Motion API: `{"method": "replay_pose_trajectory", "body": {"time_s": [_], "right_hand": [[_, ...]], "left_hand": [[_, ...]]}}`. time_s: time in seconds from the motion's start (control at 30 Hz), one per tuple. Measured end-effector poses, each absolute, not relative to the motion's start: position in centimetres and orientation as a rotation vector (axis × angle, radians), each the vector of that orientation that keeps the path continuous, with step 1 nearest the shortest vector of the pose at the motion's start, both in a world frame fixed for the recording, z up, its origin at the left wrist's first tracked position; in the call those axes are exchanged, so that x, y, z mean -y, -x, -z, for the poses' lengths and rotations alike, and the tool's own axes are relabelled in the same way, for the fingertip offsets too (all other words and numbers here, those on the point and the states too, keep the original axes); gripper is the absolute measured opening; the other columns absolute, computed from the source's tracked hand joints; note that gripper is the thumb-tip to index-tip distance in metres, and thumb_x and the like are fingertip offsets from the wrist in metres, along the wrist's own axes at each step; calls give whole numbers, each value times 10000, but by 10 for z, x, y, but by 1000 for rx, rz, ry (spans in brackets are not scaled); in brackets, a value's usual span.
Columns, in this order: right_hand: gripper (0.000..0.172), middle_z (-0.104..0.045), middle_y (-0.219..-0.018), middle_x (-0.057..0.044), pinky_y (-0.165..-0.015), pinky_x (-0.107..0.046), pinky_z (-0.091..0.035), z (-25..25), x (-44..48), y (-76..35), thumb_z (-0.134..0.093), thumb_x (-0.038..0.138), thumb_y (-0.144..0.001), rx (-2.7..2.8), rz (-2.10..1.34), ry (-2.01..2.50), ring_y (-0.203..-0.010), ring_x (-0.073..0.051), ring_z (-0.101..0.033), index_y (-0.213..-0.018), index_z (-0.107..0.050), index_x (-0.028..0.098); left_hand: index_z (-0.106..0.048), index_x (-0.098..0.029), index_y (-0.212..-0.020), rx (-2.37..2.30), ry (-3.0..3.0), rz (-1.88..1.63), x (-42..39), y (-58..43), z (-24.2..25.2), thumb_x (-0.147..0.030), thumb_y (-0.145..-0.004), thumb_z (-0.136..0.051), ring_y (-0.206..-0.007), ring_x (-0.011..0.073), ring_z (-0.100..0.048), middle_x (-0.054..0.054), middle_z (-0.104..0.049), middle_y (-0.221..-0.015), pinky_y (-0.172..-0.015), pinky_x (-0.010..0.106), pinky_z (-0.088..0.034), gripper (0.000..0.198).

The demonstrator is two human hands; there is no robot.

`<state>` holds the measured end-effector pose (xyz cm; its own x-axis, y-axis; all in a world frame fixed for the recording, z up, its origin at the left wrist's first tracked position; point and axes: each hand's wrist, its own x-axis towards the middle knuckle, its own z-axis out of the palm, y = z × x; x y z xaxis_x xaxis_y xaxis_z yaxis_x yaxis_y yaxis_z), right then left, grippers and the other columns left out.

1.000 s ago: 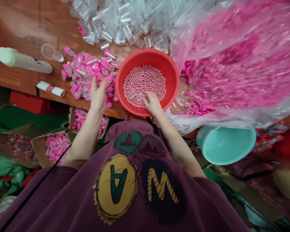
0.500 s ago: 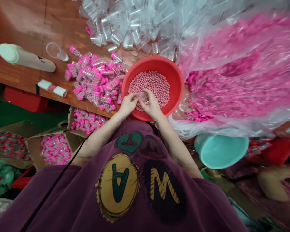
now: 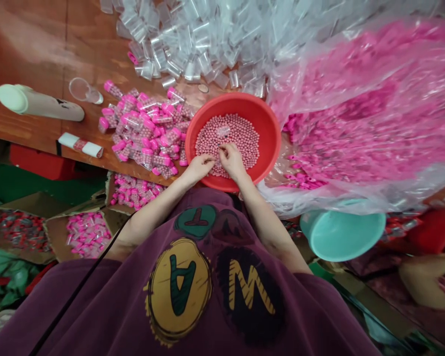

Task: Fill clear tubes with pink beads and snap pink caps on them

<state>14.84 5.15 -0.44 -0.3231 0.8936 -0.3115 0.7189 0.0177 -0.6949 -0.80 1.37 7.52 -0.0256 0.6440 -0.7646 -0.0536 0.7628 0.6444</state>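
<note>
A red bowl [image 3: 270, 138] holds many small pink beads [image 3: 246, 136], and a clear container [image 3: 223, 131] lies on top of them. At the bowl's left front edge is my left hand [image 3: 201, 167], its fingers drawn together; anything between them is too small to make out. My right hand [image 3: 230, 159] is over the beads with thumb and fingertips pinched, their contents unclear. The two hands are slightly apart. Left of the bowl lies a pile of bead-filled clear bottles with pink caps [image 3: 144, 126].
Clear empty containers [image 3: 200, 39] are heaped behind the bowl. Pink caps in a plastic bag [image 3: 374, 133] lie right. A teal basin [image 3: 344, 235], a person's arm [image 3: 422, 279] and boxes of bottles [image 3: 89, 232] are lower. A pale cylinder [image 3: 48, 104] lies far left.
My hands have come apart, the left moving slightly left. The clear container between them now lies on the beads. The whole view has shifted slightly.
</note>
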Motion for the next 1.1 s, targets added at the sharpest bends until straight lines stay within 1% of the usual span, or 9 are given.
{"method": "replay_pose_trajectory", "body": {"time_s": [0.1,0.2,0.33,0.47,0.53,0.63,0.73,0.93,1.1], "right_hand": [[471,-616,-1403,-238,-1177,-474,-542,22,-65,-141,-483,163,-997,2096,-1025,1842,-1327,-309,-624,-1443,-619,90],[607,-528,-1519,-267,-1206,-529,-516,29,-77,-138,-450,122,-985,2095,-831,1955,-1430,-338,-559,-1589,-494,77],[598,-421,-1703,-253,-1176,-640,-497,24,-97,-144,-385,96,-1015,2365,-801,1896,-1464,-417,-516,-1591,-540,131],[516,-555,-1595,-280,-1159,-692,-483,17,-110,-148,-317,95,-1037,2597,-916,1782,-1374,-453,-567,-1395,-690,89],[500,-599,-1519,-307,-1166,-680,-484,15,-108,-147,-314,87,-1032,2652,-945,1765,-1351,-453,-586,-1337,-709,52],[535,-531,-1592,-342,-1162,-669,-502,14,-94,-144,-351,72,-1009,2693,-994,1689,-1367,-449,-587,-1468,-610,-19],[614,-476,-1645,-345,-1189,-647,-507,16,-78,-139,-380,73,-996,2637,-1059,1632,-1414,-428,-571,-1591,-483,-40],[543,-617,-1447,-274,-1218,-527,-513,15,-75,-138,-370,107,-1039,2538,-1139,1655,-1351,-355,-614,-1541,-558,17],[494,-641,-1377,-294,-1164,-666,-489,10,-94,-175,-303,79,-1033,2564,-904,1834,-1338,-438,-591,-1369,-662,31]], "left_hand": [[-704,-150,-913,-1554,-467,-628,-5,19,-74,-31,-908,-629,-503,94,-573,-46,-635,-611,-511,193,-432,141],[-677,-146,-1007,-1575,-392,-682,-1,28,-76,-58,-938,-621,-486,82,-602,-51,-659,-681,-488,190,-435,125],[-626,-135,-1066,-1541,-323,-706,-1,34,-80,-68,-990,-560,-451,67,-611,-45,-684,-747,-471,196,-441,121],[-591,-139,-1116,-1517,-309,-708,-2,36,-77,-105,-1033,-511,-412,63,-609,-50,-696,-741,-428,191,-394,120],[-576,-147,-1150,-1508,-303,-718,-2,37,-74,-162,-1049,-537,-392,69,-607,-49,-709,-732,-404,190,-363,109],[-570,-151,-1178,-1484,-309,-738,0,40,-71,-258,-1054,-597,-382,77,-612,-34,-735,-736,-392,186,-346,166],[-573,-144,-1197,-1471,-313,-736,0,41,-70,-260,-1061,-572,-383,81,-618,-19,-751,-736,-391,191,-350,178],[-582,-141,-1212,-1457,-303,-744,0,43,-70,-221,-1060,-540,-379,94,-623,-6,-763,-727,-379,210,-351,177],[-578,-158,-1210,-1448,-302,-741,0,43,-69,-249,-1068,-557,-385,87,-626,-12,-762,-730,-377,201,-346,170]]}}
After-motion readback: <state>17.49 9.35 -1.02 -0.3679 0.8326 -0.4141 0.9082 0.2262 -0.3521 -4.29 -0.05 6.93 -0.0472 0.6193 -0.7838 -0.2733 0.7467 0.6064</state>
